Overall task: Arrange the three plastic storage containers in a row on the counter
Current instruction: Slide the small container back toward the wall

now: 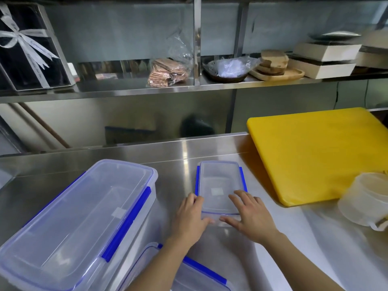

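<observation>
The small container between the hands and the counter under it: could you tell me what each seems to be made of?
The small container looks like clear, glossy plastic, since the counter shows through its lid; its side clips are opaque blue. The counter appears to be stainless steel with a brushed finish, given its grey sheen and streaked reflections.

The medium container (189, 276) ran off the bottom edge, its left part hidden under the left forearm (155, 267). The large container (69, 223) was clipped at the left and bottom edges. The near end of the small container (220, 185) lay under both hands — left hand (190, 221), right hand (249, 217) (grip not discernible). The pale tub (365, 202) at the right edge was blurred and cut off.
</observation>
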